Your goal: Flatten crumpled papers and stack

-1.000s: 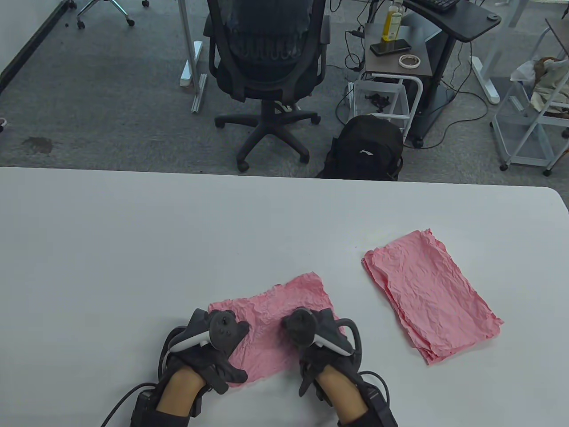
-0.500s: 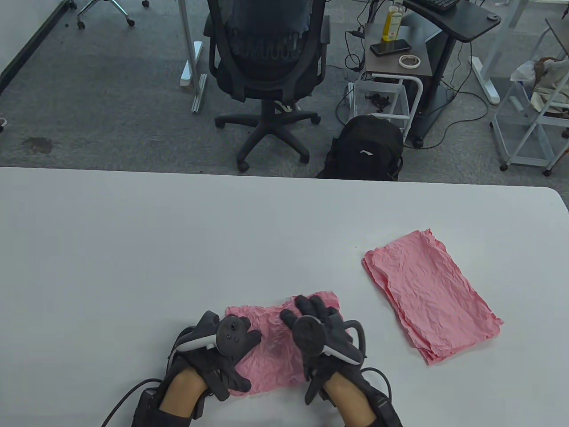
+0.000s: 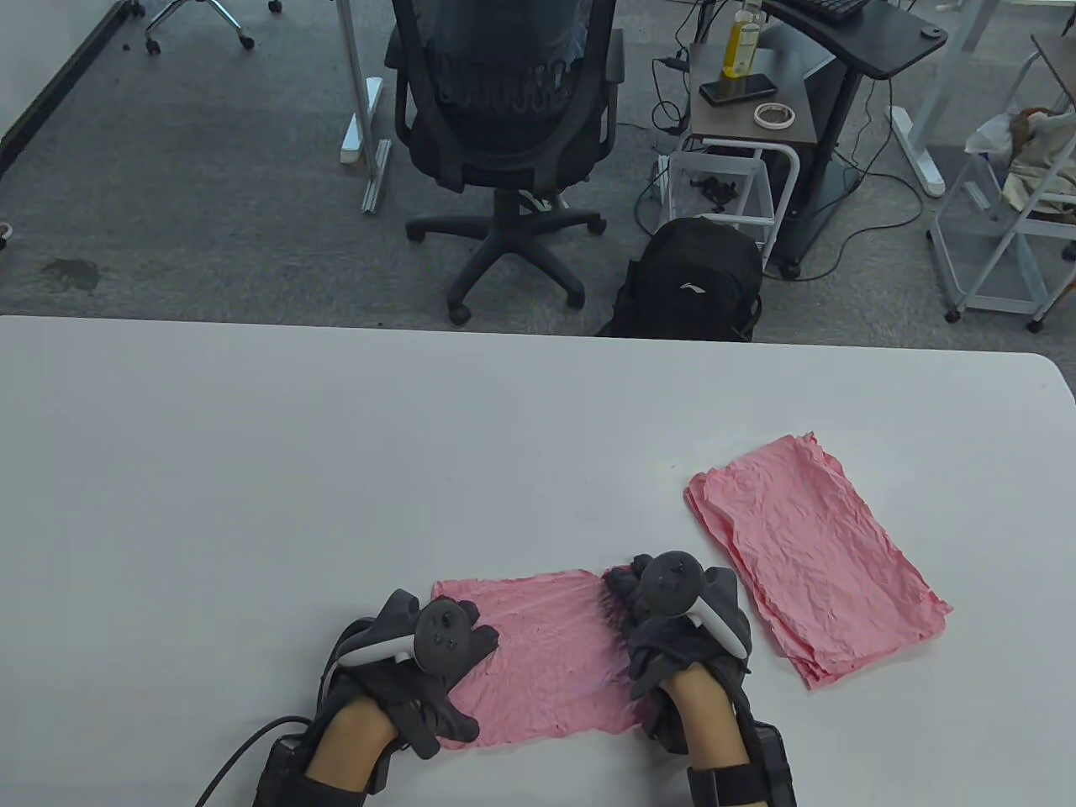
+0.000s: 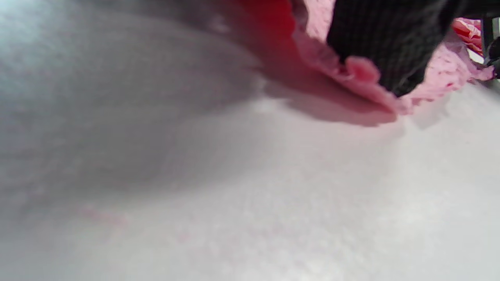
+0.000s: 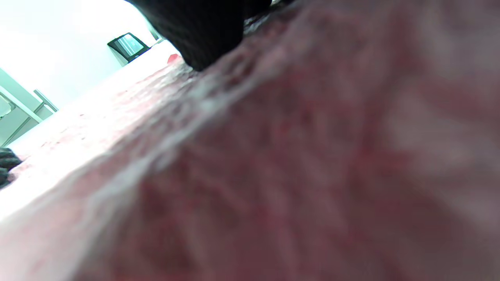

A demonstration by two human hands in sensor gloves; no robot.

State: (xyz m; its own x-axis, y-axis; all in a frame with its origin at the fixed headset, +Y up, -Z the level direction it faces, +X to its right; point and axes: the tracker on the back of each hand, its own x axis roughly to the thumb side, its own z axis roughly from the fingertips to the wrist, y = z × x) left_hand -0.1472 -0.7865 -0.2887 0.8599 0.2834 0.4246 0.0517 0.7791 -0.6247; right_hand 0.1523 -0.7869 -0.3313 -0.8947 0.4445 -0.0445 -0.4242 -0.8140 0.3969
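Wrinkled pink paper sheet (image 3: 542,651), roughly rectangular, spread on the white table (image 3: 252,471) near its front edge. Pinned at either end by left hand (image 3: 420,664) and right hand (image 3: 677,626), fingers pressing flat. Just right, a stack of creased pink sheets (image 3: 811,555).

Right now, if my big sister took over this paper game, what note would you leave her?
Left hand: rests on the left end of the pink sheet, near the table's front edge.
Right hand: rests on the sheet's right end; both hands lie flat as far as the table view shows.
Stack of flattened pink papers: lies to the right, apart from the sheet.
Done: several sheets flattened and stacked; this sheet is spread out but wrinkled.
Left: probably smooth it a little more, then lay it on the stack. No other crumpled paper is in view.
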